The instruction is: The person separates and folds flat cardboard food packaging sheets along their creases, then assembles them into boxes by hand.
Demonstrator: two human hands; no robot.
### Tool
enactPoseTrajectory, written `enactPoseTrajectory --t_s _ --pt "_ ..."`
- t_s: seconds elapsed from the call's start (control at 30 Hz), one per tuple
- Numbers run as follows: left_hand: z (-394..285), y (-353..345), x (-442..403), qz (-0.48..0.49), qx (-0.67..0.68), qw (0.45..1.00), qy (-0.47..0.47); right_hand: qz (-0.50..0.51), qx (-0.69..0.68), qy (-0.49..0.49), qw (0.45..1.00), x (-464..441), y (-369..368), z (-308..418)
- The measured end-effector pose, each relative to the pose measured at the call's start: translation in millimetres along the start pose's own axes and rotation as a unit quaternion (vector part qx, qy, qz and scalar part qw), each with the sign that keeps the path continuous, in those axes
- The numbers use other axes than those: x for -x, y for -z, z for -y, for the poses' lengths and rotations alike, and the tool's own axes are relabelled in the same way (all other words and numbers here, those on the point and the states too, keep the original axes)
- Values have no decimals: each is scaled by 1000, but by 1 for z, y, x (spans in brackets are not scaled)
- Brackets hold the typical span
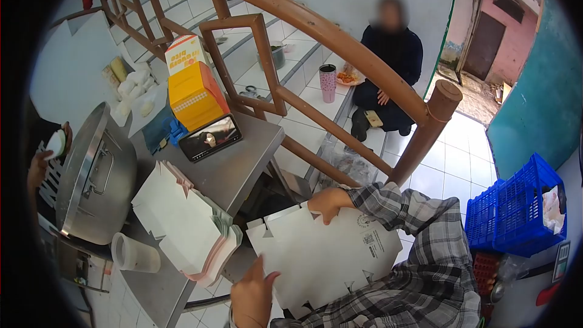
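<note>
"Where was the white cardboard sheet (331, 261)?"

"Between the wearer's two hands, just in front of their plaid clothing (419, 273) and beside the metal table (258, 152). It lay flat and unfolded, with notches cut in its edges and a printed square code near one end."

"How did the right hand (328, 204) stand?"

"It pinched the sheet's upper edge, thumb down on the white face. The other fingers were mostly hidden."

"And the left hand (250, 294)?"

"That one was at the near-left edge, forefinger pointing along it and thumb spread away. I couldn't tell whether the remaining fingers gripped anything."

"What was next to it?"

"A stack of flat cardboard (182, 225), piled unevenly on the table, with a plastic tub (136, 254) near it. Behind the stack a phone (209, 138) was propped up at a slant, its screen lit, in front of a yellow box (197, 94)."

"Farther off?"

"A big steel pot (100, 176) stood at the left, and past it another person's hand (39, 167) held a small round thing too unclear to name. Beyond the brown railing (310, 24), a person in dark clothes (392, 58) sat by the tiled steps, near a pink tumbler (328, 85) and a plate of food (349, 78). Blue crates (513, 209) were over on the right."
</note>
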State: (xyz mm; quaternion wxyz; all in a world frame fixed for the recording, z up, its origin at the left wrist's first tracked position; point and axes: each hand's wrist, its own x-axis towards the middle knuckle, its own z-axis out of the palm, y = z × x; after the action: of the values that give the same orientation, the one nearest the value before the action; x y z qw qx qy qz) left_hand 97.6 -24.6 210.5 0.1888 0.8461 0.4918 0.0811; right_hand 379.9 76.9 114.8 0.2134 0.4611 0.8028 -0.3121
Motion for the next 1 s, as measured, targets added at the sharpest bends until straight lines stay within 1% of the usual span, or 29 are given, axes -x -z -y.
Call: enactPoseTrajectory --t_s 0.03,0.1,0.13,0.17,0.2,0.23,0.3,0.33,0.4,0.43,0.47,0.57,0.6,0.7,0.73,0.8,0.83,0.87,0.97,1.0 --pt "-12 4 -4 -41 41 996 -65 0 -5 -2 1000 7 4 8" --pt "-24 -7 -43 -47 38 979 -193 -2 -15 -8 1000 18 13 16" --pt "-20 -22 -68 -98 -55 967 -231 -28 -36 9 999 17 11 14" --pt "-14 -41 -94 -147 -147 941 -265 -54 -56 26 997 17 6 8" --pt "-1 -54 -117 -57 -79 966 -240 -77 -77 45 993 15 0 1" --pt "13 -62 -137 35 -9 977 -208 -94 -96 80 988 11 -7 -9" --pt "28 -70 -177 216 76 938 -259 -121 -144 154 970 4 -21 -28" --pt "32 -72 -184 305 124 903 -277 -117 -140 174 968 13 -14 -26" --pt "26 -78 -187 298 52 921 -243 -130 -72 41 988 24 -14 -4" --pt "26 -83 -183 296 13 928 -227 -138 -35 -25 990 23 -18 3" --pt "29 -90 -176 255 -4 946 -201 -147 -12 -47 988 17 -26 4" --pt "41 -123 -149 128 -62 981 -133 -308 33 -79 947 -5 -74 7" --pt "35 -126 -135 111 -86 983 -116 -412 72 -58 907 -15 -96 7" --pt "24 -142 -103 8 -64 992 -111 -441 63 -104 889 1 -99 35" --pt "16 -141 -91 -27 -78 990 -110 -425 64 -130 894 4 -102 44" --pt "14 -158 -79 -169 -81 971 -151 -569 83 -98 812 -2 -121 48" --pt "15 -166 -75 -240 -84 952 -171 -596 86 -94 793 -3 -129 48" --pt "17 -172 -71 -224 -92 957 -160 -622 90 -89 772 -4 -135 49" --pt "14 -177 -72 -215 -132 958 -140 -571 73 -103 811 0 -143 54" --pt "14 -178 -70 -204 -126 962 -128 -553 61 -106 824 3 -140 58"
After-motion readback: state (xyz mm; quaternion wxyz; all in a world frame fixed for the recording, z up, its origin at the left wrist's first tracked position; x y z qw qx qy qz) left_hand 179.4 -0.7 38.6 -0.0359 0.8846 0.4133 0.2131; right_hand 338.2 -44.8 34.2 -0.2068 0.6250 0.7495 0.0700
